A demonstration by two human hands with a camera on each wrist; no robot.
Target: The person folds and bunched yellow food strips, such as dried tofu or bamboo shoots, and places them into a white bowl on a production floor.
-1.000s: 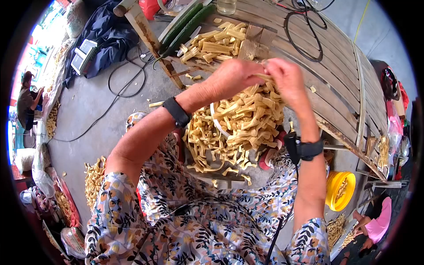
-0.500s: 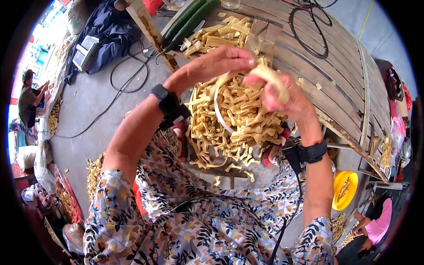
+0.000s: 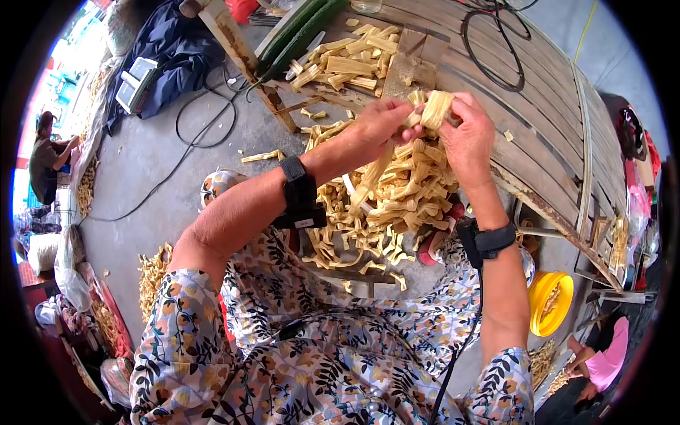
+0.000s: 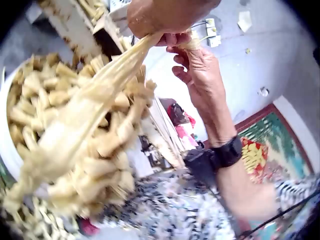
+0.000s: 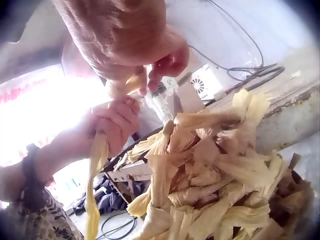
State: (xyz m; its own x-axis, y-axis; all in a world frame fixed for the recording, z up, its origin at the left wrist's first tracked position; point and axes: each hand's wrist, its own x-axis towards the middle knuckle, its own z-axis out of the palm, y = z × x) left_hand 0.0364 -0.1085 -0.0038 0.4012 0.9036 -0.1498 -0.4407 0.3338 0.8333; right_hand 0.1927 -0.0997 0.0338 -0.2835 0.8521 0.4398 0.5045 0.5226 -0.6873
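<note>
My left hand (image 3: 386, 120) and right hand (image 3: 471, 134) meet above a heaped tub. Between them they pinch a yellow tofu-skin strip (image 3: 437, 111), its top part folded broad and ribbed at the right fingertips. From the left fingers a long tail of the strip (image 4: 100, 95) slants down over the heap in the left wrist view. The right wrist view shows that tail hanging below the curled left fingers (image 5: 117, 117). Knotted tofu-skin pieces (image 3: 418, 195) are piled high beneath, in a tub with a white rim (image 4: 10, 145). More small knots (image 3: 333, 244) lie beside it.
A slatted wooden table (image 3: 524, 127) holds more tofu-skin strips (image 3: 350, 65), two cucumbers (image 3: 294, 42) and a looped black cable (image 3: 489, 60). A yellow bucket (image 3: 551, 304) stands at the right. Two people sit farther off, one left, one right. Cables cross the floor.
The hands were together above the tub, then drew apart with the strip blurred in the right hand. Now they are together again, with a folded part between them and a tail hanging.
</note>
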